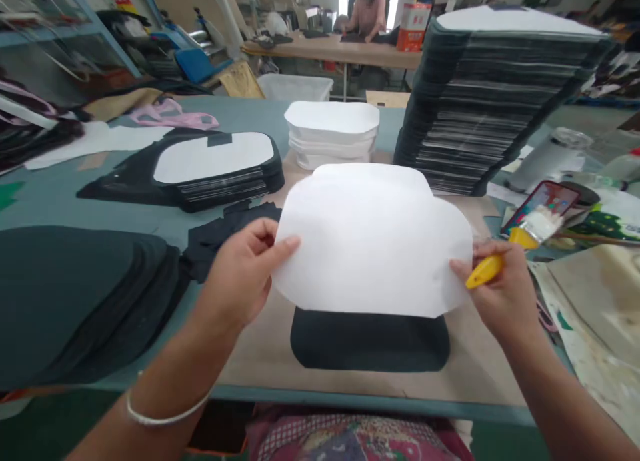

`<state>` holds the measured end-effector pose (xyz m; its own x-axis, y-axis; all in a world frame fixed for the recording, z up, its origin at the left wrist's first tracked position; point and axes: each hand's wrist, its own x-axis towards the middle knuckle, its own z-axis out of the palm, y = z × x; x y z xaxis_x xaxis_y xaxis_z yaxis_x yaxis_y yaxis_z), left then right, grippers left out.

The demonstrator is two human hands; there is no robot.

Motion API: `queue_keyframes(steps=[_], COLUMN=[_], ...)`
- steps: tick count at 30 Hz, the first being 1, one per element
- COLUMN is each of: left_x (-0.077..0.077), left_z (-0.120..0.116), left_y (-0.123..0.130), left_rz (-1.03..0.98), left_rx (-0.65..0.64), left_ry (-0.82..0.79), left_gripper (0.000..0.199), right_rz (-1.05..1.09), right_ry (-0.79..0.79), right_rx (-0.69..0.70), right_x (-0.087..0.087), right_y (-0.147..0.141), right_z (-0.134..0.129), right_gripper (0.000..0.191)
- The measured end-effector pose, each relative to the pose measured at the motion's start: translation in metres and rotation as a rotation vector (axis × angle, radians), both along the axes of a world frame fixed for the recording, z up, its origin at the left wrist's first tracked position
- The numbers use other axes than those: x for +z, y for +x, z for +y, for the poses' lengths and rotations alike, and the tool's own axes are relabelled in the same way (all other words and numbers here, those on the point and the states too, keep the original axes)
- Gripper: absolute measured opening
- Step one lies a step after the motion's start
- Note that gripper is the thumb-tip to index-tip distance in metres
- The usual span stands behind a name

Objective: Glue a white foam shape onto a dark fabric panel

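Note:
A white rounded sheet (370,248) is held up between my two hands above the work table. My left hand (250,268) pinches its left edge, thumb on top. At the right edge my right hand (500,288) pinches the sheet and also keeps a brush (515,244) with a yellow handle in its grasp, its pale bristles pointing up and away. Below the sheet lies a dark rounded piece (370,341), its far part covered by the white sheet. Behind stands a stack of white sheets (333,131).
A tall stack of dark pieces (500,101) rises at the back right. Another stack (215,158) topped with white sits left; dark sheets (85,294) lie at the near left. A phone (543,204) and a metal cylinder (550,158) are right. A person (367,14) works beyond.

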<state>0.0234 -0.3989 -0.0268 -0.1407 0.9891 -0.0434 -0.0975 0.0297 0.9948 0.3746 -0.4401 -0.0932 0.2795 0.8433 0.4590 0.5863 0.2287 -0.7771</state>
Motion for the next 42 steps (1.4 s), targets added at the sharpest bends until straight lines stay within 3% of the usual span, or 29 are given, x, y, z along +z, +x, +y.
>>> queue_keyframes(steps=[3, 5, 7, 9, 14, 18, 29, 42], left_x=[-0.064, -0.095, -0.114, -0.124, -0.126, -0.127, -0.134, -0.135], left_z=[-0.028, -0.044, -0.055, -0.062, -0.066, -0.065, -0.066, -0.062], left_y=[-0.006, -0.008, -0.010, -0.012, -0.015, -0.015, -0.013, -0.016], left_rz=[-0.004, 0.105, 0.250, 0.397, 0.706, 0.837, 0.999, 1.146], left_rx=[0.023, 0.063, 0.059, 0.015, -0.040, -0.032, -0.056, -0.118], left_ry=[-0.180, -0.234, -0.266, -0.287, -0.315, -0.321, -0.288, -0.315], left_gripper=[0.043, 0.042, 0.039, 0.036, 0.030, 0.026, 0.024, 0.023], right_rz=[-0.078, -0.122, -0.166, -0.206, -0.316, -0.399, -0.495, -0.594], right_ry=[-0.123, -0.242, -0.367, -0.453, -0.504, -0.520, -0.584, -0.580], right_rx=[-0.058, -0.083, -0.112, -0.145, -0.144, -0.147, -0.154, -0.070], right_x=[-0.033, -0.054, -0.070, -0.080, -0.087, -0.086, -0.090, -0.087], right_y=[-0.008, -0.013, -0.015, -0.015, -0.014, -0.014, -0.009, -0.012], right_z=[-0.042, -0.061, -0.071, -0.075, -0.075, -0.072, -0.067, -0.061], right_gripper=[0.034, 0.031, 0.028, 0.025, 0.017, 0.017, 0.022, 0.011])
